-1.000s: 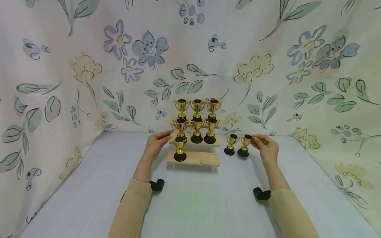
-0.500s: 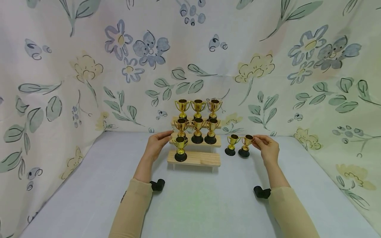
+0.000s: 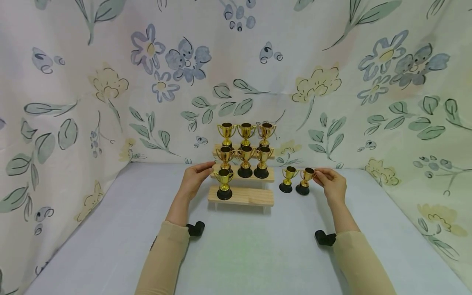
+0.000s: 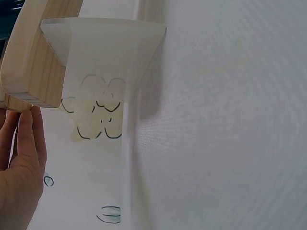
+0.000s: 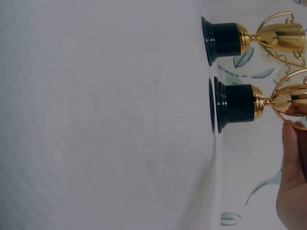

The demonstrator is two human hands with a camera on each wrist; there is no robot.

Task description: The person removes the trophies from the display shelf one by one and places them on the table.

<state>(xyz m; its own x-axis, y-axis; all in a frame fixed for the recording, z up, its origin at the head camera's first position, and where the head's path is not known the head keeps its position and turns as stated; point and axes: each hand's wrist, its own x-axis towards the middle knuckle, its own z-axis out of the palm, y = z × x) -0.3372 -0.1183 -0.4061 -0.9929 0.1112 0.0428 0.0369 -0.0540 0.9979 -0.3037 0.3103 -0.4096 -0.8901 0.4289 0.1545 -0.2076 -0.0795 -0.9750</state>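
My right hand [image 3: 334,185] pinches one handle of a small gold trophy cup [image 3: 306,175] with a black base, right of the display stand. In the right wrist view a thin pale gap shows between the trophy's base [image 5: 235,103] and a dark patch on the table. Just left of it, a matching trophy [image 3: 290,173] stands upright. At the opposite side, my left hand [image 3: 192,179] touches the left end of the stand's middle wooden shelf [image 3: 270,175] with fairly straight fingers [image 4: 28,141].
Three trophies stand on the top shelf [image 3: 217,152], three on the middle one. A single trophy [image 3: 224,183] occupies the left of the bottom shelf [image 3: 250,196], raised on pale translucent supports [image 4: 103,52]. Behind hangs a floral cloth [image 3: 236,61]; a white surface [image 3: 239,254] lies below.
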